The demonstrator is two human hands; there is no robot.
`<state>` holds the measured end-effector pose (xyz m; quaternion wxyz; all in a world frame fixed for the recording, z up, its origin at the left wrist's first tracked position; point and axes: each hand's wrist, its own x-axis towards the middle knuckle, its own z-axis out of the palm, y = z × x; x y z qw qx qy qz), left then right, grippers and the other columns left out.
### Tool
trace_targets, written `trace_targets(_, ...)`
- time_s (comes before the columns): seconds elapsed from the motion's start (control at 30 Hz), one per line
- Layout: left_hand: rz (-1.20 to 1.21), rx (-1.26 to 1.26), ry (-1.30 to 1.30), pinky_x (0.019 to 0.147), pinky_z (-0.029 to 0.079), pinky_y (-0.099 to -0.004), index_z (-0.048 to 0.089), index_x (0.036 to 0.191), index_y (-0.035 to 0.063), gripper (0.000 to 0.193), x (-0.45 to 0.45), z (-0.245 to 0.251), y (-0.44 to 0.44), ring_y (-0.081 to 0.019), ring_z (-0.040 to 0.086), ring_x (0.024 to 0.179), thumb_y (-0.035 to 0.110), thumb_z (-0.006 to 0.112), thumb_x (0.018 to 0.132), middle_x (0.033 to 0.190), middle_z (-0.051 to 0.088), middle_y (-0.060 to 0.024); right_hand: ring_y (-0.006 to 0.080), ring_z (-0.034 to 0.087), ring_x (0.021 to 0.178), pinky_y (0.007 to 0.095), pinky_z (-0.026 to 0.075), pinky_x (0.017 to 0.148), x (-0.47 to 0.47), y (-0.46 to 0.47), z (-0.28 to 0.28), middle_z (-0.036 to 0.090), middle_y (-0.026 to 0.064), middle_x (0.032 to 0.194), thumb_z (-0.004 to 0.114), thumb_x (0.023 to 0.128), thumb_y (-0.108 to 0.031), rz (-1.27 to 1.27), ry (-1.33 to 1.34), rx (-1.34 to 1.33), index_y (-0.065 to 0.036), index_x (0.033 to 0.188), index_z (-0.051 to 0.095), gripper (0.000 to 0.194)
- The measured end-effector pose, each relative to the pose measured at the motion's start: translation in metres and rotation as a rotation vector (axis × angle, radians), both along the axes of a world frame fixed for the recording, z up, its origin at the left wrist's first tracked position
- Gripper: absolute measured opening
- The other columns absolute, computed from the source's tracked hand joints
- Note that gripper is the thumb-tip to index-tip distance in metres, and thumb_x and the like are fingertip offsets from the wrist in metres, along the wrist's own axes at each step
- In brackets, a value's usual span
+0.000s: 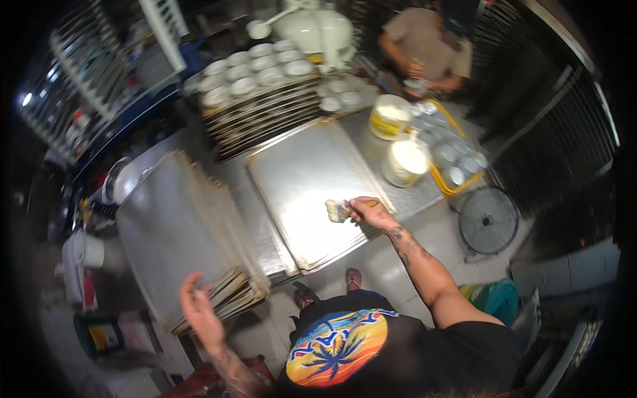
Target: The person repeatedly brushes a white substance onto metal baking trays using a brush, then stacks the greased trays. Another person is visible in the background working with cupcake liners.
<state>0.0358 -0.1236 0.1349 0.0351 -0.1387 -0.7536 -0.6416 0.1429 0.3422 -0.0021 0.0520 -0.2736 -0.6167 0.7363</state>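
Note:
A pastry brush point(338, 211) with pale, coated bristles is gripped by its handle in my right hand point(371, 211). It hovers over, or touches, a flat metal baking sheet point(308, 174); I cannot tell which. That sheet tops a short stack on the metal table. To the left, my left hand point(201, 308) has its fingers apart and holds nothing. It is near the front corner of a taller stack of baking sheets point(174, 234). Two white tubs, one open tub of pale contents point(408, 158) and another tub behind it point(389, 117), stand right of the middle stack.
A yellow crate point(450, 189) holds several metal tins. Stacked trays point(264, 112) at the back carry rows of round white-topped tins point(244, 86). A person point(428, 49) works at the back right. A round floor fan point(487, 220) stands right of the table.

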Motion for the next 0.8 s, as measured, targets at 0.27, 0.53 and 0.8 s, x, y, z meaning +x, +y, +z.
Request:
trace_targets(0.27, -0.245, -0.37, -0.331, 0.099, 0.047, -0.0375, 0.054, 0.138, -0.0017, 0.041, -0.009, -0.186, 0.158, -0.0261, 0.059, 0.117, 0.015, 0.066, 0.103, 0.133, 0.059, -0.0172, 0.0098, 0.063, 0.072, 0.0269, 0.05, 0.067, 0.06, 0.187, 0.047, 0.074, 0.0026, 0.085, 0.069, 0.099, -0.033, -0.599, 0.01, 0.578, 0.0, 0.103, 0.078, 0.034)
trace_targets(0.53, -0.196, -0.434, -0.408, 0.1, 0.049, -0.0427, 0.045, 0.144, 0.0041, 0.049, -0.025, -0.237, 0.156, -0.0312, 0.062, 0.113, 0.007, 0.064, 0.099, 0.123, 0.062, -0.0249, 0.0109, 0.064, 0.073, 0.0279, 0.051, 0.07, 0.019, 0.235, 0.017, 0.075, 0.0046, 0.086, 0.069, 0.098, -0.03, -0.387, 0.025, 0.612, -0.002, 0.103, 0.079, 0.03)
trace_targets(0.8, -0.313, -0.439, -0.366, 0.089, 0.05, -0.0428, 0.046, 0.14, 0.008, 0.053, -0.036, -0.228, 0.17, -0.0272, 0.06, 0.098, 0.01, 0.074, 0.094, 0.102, 0.057, -0.0114, 0.0273, 0.073, 0.097, 0.0366, 0.057, 0.089, 0.015, -0.056, 0.026, 0.076, 0.0117, 0.108, 0.068, 0.095, -0.023, 0.434, -0.251, 0.834, -0.012, 0.11, 0.078, 0.021)
